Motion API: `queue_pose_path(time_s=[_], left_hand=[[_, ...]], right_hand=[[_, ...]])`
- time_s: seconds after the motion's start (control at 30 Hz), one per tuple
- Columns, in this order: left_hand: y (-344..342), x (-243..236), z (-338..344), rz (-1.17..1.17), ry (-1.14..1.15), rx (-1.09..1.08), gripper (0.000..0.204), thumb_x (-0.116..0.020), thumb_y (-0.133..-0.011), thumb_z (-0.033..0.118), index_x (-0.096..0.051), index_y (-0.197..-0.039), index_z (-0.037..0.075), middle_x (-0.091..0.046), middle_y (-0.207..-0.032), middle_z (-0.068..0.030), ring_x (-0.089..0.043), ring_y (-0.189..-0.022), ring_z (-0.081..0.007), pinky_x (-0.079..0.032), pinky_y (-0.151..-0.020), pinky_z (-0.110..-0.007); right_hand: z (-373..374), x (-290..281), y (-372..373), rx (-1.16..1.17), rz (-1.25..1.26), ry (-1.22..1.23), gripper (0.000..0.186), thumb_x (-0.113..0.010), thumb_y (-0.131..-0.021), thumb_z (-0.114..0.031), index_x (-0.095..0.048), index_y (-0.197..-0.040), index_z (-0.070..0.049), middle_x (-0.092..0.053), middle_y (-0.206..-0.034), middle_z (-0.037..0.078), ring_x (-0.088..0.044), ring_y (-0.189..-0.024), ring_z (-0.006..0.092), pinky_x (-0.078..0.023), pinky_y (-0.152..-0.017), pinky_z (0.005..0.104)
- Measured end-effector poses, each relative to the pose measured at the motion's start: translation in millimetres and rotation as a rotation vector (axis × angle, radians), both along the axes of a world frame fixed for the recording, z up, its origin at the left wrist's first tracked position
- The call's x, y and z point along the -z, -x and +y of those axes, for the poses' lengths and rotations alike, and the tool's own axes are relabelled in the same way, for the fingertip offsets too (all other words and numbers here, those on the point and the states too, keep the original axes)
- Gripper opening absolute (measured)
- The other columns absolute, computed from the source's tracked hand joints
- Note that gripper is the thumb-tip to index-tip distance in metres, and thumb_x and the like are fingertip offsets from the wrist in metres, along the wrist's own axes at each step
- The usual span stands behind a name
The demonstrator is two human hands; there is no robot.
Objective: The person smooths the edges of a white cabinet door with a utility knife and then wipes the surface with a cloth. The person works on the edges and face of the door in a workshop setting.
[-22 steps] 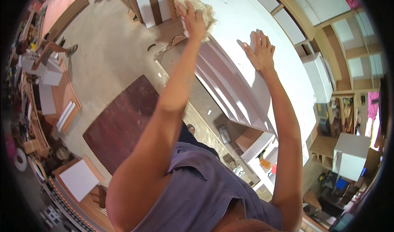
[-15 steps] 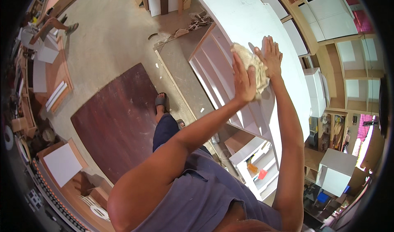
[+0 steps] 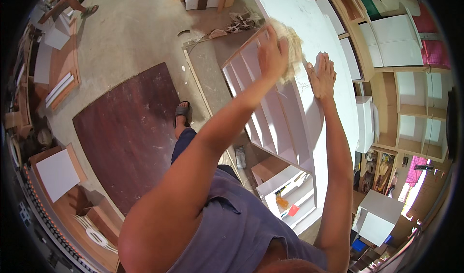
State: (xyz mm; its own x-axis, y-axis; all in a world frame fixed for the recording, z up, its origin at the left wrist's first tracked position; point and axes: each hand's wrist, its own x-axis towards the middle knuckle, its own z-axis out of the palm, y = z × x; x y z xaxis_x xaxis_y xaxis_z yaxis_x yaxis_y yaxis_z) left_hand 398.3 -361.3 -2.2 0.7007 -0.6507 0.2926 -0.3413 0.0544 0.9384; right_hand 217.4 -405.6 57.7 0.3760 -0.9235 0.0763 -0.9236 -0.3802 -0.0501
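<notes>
A long white cabinet [image 3: 321, 123] lies in front of me, its broad smooth panel facing up and its shelf compartments opening toward the left. My left hand [image 3: 271, 55] presses a crumpled cream rag [image 3: 292, 46] against the panel's left edge, toward the far end. Part of the rag hangs past that edge. Flat on the same white surface, to the right of the rag, rests my right hand [image 3: 322, 77], fingers stretched out and nothing under it that I can see.
A dark reddish-brown board [image 3: 130, 133] lies on the floor at left. Scraps [image 3: 241, 24] litter the floor beyond the cabinet. Wooden cabinet frames [image 3: 386, 99] stand along the right. A small white shelf unit [image 3: 290, 200] holds an orange and a red item. Another person's leg [image 3: 72, 3] shows at far left.
My left hand has slid the rag away from me and leftward, to the panel's edge. The right hand stays flat on the panel, now apart from the rag. The view has shifted slightly.
</notes>
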Motion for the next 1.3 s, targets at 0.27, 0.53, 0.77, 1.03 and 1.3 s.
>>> queue_pose_path(time_s=[0.27, 0.53, 0.77, 1.03, 1.3], left_hand=[[27.4, -7.1, 26.2, 0.111, -0.107, 0.120, 0.078, -0.054, -0.096, 0.030, -0.018, -0.149, -0.015, -0.053, -0.122, -0.0354, -0.062, -0.101, -0.0475, -0.051, -0.087, -0.053], [-109.1, -25.4, -74.6, 0.170, -0.211, 0.028, 0.068, -0.054, -0.093, 0.026, -0.033, -0.143, -0.016, -0.062, -0.116, -0.0339, -0.065, -0.102, -0.0460, -0.050, -0.092, -0.051], [-115.1, -37.4, -49.1, 0.175, -0.284, 0.085, 0.067, -0.055, -0.094, 0.027, -0.035, -0.145, -0.012, -0.064, -0.119, -0.0295, -0.063, -0.112, -0.0424, -0.047, -0.100, -0.047], [-113.2, 4.0, -53.5, 0.296, 0.023, 0.079, 0.066, -0.050, -0.101, 0.033, -0.031, -0.150, -0.008, -0.057, -0.131, -0.0306, -0.056, -0.122, -0.0440, -0.044, -0.103, -0.045], [-40.3, 2.4, -13.2, 0.434, 0.303, -0.113, 0.047, -0.045, -0.104, 0.024, -0.042, -0.143, -0.001, -0.059, -0.129, -0.0304, -0.060, -0.116, -0.0463, -0.045, -0.100, -0.044]], right_hand=[[-0.2, 5.7, 5.2, -0.004, -0.027, -0.003, 0.090, -0.040, -0.094, -0.069, -0.025, -0.157, -0.006, -0.019, -0.165, 0.017, -0.011, -0.151, 0.0443, -0.008, -0.121, 0.0583], [-3.0, 2.2, 0.4, -0.026, -0.027, -0.007, 0.092, -0.036, -0.094, -0.073, -0.026, -0.157, -0.006, -0.018, -0.165, 0.018, -0.012, -0.151, 0.0447, -0.008, -0.120, 0.0591], [9.1, 0.8, 7.1, -0.031, -0.016, -0.033, 0.095, -0.034, -0.094, -0.075, -0.025, -0.157, -0.004, -0.019, -0.164, 0.020, -0.013, -0.151, 0.0449, -0.008, -0.120, 0.0592], [7.5, -6.3, 2.1, -0.081, -0.130, -0.028, 0.082, -0.046, -0.096, -0.063, -0.038, -0.150, -0.002, -0.035, -0.155, 0.020, -0.027, -0.144, 0.0440, -0.016, -0.118, 0.0575], [-16.6, 6.7, -86.3, -0.140, -0.081, 0.081, 0.071, -0.045, -0.097, -0.061, -0.040, -0.151, -0.015, -0.031, -0.157, 0.021, -0.023, -0.145, 0.0503, -0.014, -0.114, 0.0687]])
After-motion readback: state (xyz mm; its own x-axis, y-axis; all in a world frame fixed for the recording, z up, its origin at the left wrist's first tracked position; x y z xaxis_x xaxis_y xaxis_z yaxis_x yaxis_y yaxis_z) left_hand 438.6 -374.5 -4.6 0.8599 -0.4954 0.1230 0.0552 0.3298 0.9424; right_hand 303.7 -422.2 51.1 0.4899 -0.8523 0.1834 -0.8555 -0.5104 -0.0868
